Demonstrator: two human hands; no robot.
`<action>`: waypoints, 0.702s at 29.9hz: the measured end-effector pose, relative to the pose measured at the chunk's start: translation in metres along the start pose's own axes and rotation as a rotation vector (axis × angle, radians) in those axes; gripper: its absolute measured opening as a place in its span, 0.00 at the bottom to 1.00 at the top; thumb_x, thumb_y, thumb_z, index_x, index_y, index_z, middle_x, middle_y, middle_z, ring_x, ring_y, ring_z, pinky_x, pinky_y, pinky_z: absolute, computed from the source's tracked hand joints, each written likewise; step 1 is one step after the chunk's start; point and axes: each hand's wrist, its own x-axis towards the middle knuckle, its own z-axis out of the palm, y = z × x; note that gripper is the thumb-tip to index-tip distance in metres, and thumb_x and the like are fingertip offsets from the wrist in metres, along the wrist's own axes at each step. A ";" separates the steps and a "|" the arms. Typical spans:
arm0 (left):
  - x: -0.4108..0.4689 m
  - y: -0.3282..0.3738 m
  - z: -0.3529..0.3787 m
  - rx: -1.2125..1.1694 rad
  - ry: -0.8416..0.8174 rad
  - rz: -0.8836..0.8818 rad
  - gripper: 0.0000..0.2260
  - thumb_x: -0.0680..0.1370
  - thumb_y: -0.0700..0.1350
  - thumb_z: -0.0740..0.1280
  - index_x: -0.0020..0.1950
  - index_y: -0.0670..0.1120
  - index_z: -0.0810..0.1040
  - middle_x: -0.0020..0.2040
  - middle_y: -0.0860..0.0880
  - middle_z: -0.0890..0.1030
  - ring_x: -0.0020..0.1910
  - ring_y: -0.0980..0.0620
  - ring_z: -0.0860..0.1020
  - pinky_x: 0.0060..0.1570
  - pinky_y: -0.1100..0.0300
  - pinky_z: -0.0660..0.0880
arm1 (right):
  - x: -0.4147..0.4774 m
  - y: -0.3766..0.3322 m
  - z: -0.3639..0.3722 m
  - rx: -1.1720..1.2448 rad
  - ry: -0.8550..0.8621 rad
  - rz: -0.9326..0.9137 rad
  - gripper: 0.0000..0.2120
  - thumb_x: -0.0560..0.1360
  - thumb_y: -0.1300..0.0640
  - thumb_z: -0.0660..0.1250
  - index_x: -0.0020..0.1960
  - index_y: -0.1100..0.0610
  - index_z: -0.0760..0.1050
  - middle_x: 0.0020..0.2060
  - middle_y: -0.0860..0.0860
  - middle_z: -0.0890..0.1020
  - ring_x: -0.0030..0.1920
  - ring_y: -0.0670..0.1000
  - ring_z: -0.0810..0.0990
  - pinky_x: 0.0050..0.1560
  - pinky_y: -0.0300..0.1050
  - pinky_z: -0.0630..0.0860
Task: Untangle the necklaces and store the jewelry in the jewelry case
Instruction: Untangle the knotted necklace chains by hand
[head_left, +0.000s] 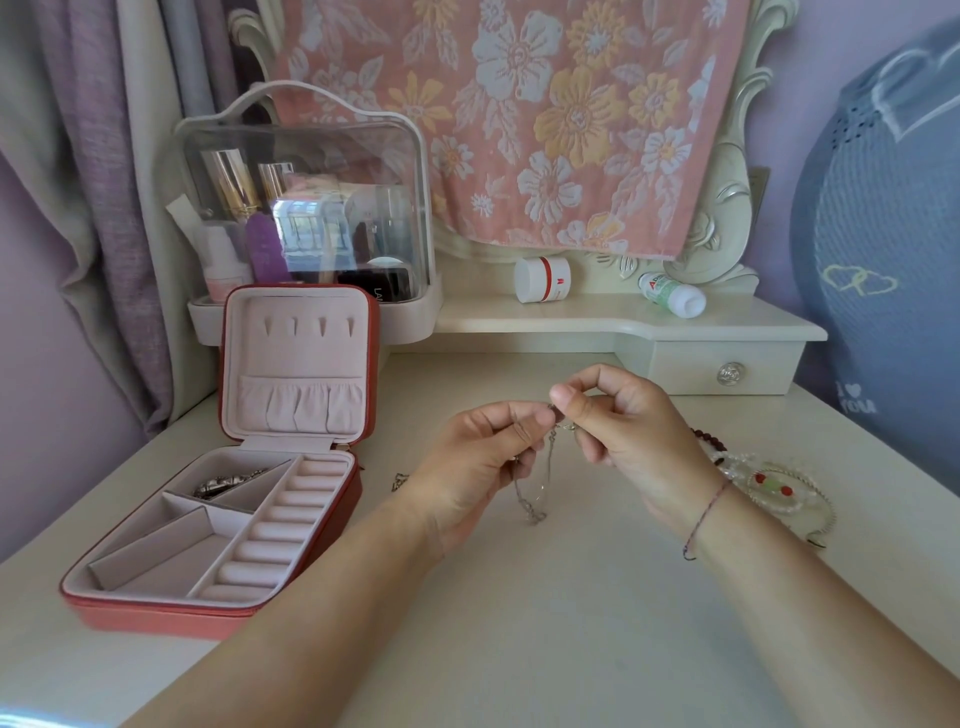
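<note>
Untangling is in hand: the left hand and right hand both pinch the thin chain dangling between them, and next it likely needs teasing apart before going to the jewelry case left of the hands.

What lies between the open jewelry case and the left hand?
Head view: a small metal jewelry piece lies between jewelry case and left hand, which pinches a necklace.

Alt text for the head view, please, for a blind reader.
The left hand and right hand pinch a thin silver chain above the dressing table. An open red jewelry case sits at left; beaded jewelry lies at right.
</note>
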 end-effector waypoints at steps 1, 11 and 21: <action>0.000 0.000 -0.001 0.003 0.019 0.010 0.04 0.69 0.47 0.71 0.38 0.49 0.83 0.32 0.52 0.73 0.32 0.57 0.69 0.38 0.65 0.68 | 0.000 0.000 0.000 0.004 -0.002 0.007 0.06 0.76 0.56 0.67 0.42 0.58 0.74 0.21 0.50 0.70 0.23 0.44 0.65 0.26 0.32 0.64; 0.002 0.002 -0.005 -0.057 0.109 0.069 0.08 0.70 0.48 0.70 0.44 0.45 0.83 0.34 0.50 0.74 0.29 0.57 0.63 0.29 0.68 0.61 | 0.002 0.008 -0.003 -0.003 -0.074 0.077 0.05 0.76 0.66 0.66 0.43 0.58 0.72 0.32 0.51 0.79 0.31 0.44 0.76 0.34 0.35 0.72; 0.004 0.000 -0.007 -0.066 0.139 0.081 0.11 0.70 0.48 0.70 0.48 0.44 0.83 0.33 0.51 0.72 0.29 0.56 0.63 0.30 0.68 0.61 | -0.001 0.010 0.003 -0.151 -0.059 0.019 0.08 0.73 0.64 0.70 0.44 0.53 0.83 0.34 0.48 0.81 0.35 0.40 0.76 0.43 0.32 0.72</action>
